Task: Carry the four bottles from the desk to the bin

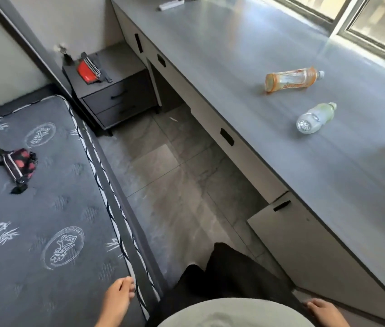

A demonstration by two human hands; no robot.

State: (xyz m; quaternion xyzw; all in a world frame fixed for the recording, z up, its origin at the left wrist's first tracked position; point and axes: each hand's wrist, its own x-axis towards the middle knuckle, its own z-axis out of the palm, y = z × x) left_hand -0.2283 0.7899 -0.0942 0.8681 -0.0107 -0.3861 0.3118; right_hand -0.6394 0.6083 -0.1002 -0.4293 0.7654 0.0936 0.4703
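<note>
A long grey desk (245,50) runs along the window side. On its bare top lie two bottles on their sides, a little apart: an orange-labelled bottle (292,79) farther along and a pale clear bottle (315,118) nearer. A white remote-like bar (171,4) rests at the far end. The dark nightstand (120,67) carries a red pouch (87,70). On the grey mattress (45,208) lies a small black-and-red strapped bag (17,164). Between mattress and desk, the tiled floor (170,173) shows.
</note>
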